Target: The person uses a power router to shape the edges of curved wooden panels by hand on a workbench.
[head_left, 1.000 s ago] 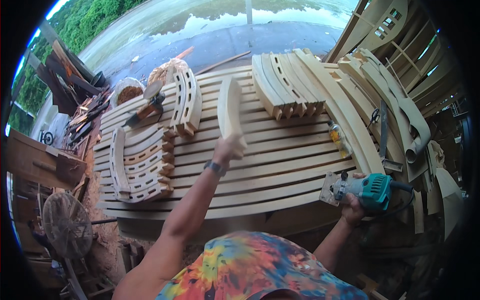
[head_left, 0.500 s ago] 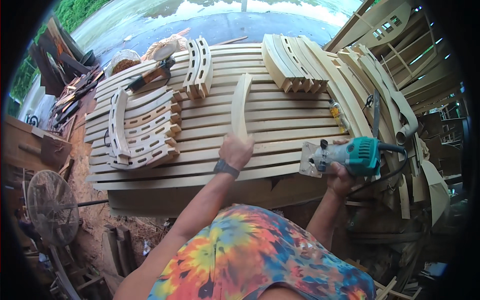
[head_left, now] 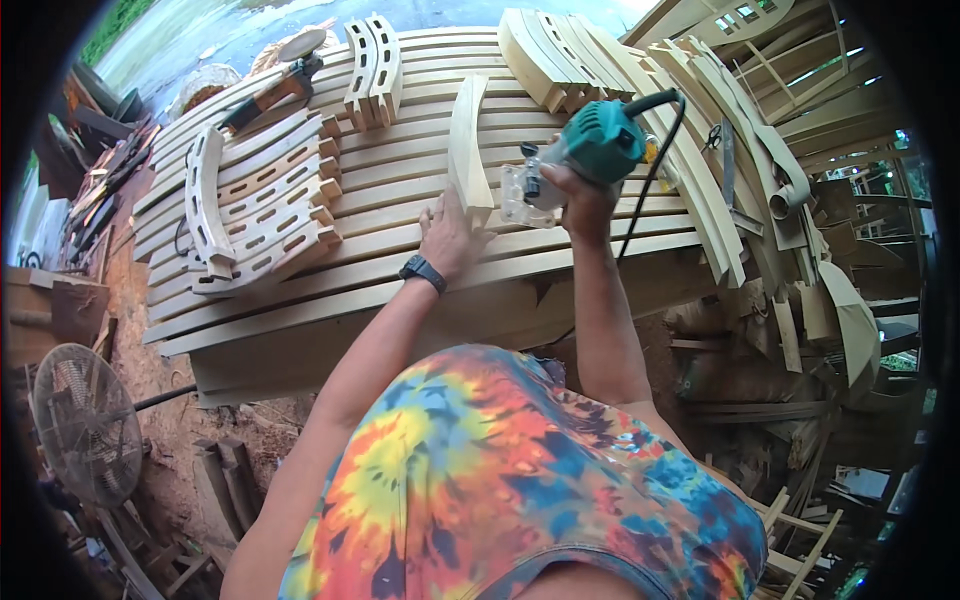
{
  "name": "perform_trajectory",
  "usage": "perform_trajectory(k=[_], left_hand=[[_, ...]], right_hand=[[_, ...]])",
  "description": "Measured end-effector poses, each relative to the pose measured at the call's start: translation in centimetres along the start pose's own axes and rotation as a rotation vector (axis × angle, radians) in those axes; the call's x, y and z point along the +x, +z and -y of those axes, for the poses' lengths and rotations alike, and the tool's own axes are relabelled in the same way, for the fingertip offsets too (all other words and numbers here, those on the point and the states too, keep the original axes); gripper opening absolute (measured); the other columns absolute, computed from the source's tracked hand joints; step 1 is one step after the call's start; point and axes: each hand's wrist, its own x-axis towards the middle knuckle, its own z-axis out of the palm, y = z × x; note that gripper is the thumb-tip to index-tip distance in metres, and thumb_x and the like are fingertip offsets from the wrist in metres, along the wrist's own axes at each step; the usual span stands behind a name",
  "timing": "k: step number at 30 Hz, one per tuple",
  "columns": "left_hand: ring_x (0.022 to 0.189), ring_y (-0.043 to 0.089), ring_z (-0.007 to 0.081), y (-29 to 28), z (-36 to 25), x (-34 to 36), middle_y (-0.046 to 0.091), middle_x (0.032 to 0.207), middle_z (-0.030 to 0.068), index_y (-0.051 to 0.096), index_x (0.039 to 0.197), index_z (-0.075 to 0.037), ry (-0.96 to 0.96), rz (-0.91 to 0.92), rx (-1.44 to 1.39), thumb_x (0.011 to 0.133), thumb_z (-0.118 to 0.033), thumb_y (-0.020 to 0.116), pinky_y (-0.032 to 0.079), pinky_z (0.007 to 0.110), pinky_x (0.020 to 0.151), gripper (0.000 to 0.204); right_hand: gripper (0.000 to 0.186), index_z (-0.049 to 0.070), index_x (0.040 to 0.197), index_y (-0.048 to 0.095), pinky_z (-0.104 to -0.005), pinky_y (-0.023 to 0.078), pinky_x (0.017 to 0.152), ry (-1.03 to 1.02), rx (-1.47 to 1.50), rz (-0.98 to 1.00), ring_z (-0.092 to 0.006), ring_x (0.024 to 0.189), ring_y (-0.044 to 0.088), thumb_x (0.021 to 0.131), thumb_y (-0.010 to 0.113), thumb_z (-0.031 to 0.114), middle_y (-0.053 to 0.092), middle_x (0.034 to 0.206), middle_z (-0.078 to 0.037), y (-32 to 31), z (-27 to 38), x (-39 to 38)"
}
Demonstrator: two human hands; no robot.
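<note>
A plain curved wooden piece (head_left: 466,150) lies on the slatted wooden bench (head_left: 390,212). Its near end sits in my left hand (head_left: 450,240), which has the fingers along its left side and the thumb on the right; a dark watch is on that wrist. My right hand (head_left: 588,203) is closed around a teal trim router (head_left: 600,142), just right of the piece. The router's clear base plate (head_left: 525,196) faces the wood beside its near end. I cannot tell whether plate and wood touch. The router's bit is hidden.
Slotted curved pieces (head_left: 270,195) are stacked at left, with an upright pair (head_left: 374,75) behind. More curved pieces (head_left: 560,60) stand at the far right. An angle grinder (head_left: 270,98) lies far left. The router's black cable (head_left: 645,190) hangs down. A fan (head_left: 88,425) stands lower left.
My right hand has brought the router left and forward, from the bench's near right side to beside the curved piece. The left hand's fingers have shifted at the piece's near end. The view has tilted.
</note>
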Motion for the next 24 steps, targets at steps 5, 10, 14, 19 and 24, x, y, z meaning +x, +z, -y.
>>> perform_trajectory(k=[5,10,14,19,24], left_hand=[[0.152,0.027,0.0437,-0.9,-0.5,0.2,0.028,0.162,0.0319,0.006,0.158,0.012,-0.025,0.083,-0.007,0.091,-0.05,0.071,0.018,0.063,0.119,0.113],[0.154,0.022,0.0455,-1.2,-0.4,0.2,0.02,0.165,0.0328,0.005,0.158,0.013,-0.042,0.184,0.083,0.095,-0.05,0.065,0.015,0.064,0.121,0.107],[0.155,0.019,0.0462,-1.1,-0.8,0.3,0.018,0.166,0.0328,0.005,0.158,0.014,-0.082,0.157,-0.029,0.098,-0.052,0.058,0.011,0.063,0.124,0.104],[0.154,0.021,0.0471,-0.5,-0.3,0.0,0.019,0.165,0.0336,0.005,0.158,0.014,-0.09,0.117,-0.048,0.099,-0.051,0.058,0.012,0.063,0.123,0.102],[0.153,0.023,0.0479,-0.6,-0.5,0.0,0.02,0.164,0.0343,0.004,0.157,0.015,-0.03,0.083,-0.002,0.099,-0.049,0.058,0.013,0.065,0.123,0.102]], right_hand=[[0.034,0.004,0.092,0.072,-0.0385,0.056,0.083,0.005,0.003,0.013,-0.0238,0.088,0.069,0.065,0.089,0.014,0.071,0.1,-0.006,1.2,-1.5,-1.1],[0.041,0.004,0.099,0.072,-0.0387,0.054,0.088,0.114,0.01,0.081,-0.0241,0.092,0.068,0.064,0.089,0.015,0.07,0.101,-0.006,2.4,-0.7,-1.3],[0.044,0.004,0.102,0.071,-0.0381,0.054,0.089,0.112,0.022,0.1,-0.0237,0.093,0.067,0.064,0.09,0.015,0.069,0.103,-0.007,2.6,-0.8,-1.3],[0.04,0.004,0.1,0.073,-0.041,0.052,0.093,0.009,-0.04,0.141,-0.0278,0.099,0.066,0.065,0.09,0.016,0.069,0.108,-0.009,2.7,-1.8,-1.5],[0.036,0.004,0.1,0.077,-0.0428,0.049,0.098,-0.072,-0.104,0.184,-0.0294,0.102,0.066,0.068,0.089,0.016,0.071,0.107,-0.01,2.9,-0.9,-1.5]])
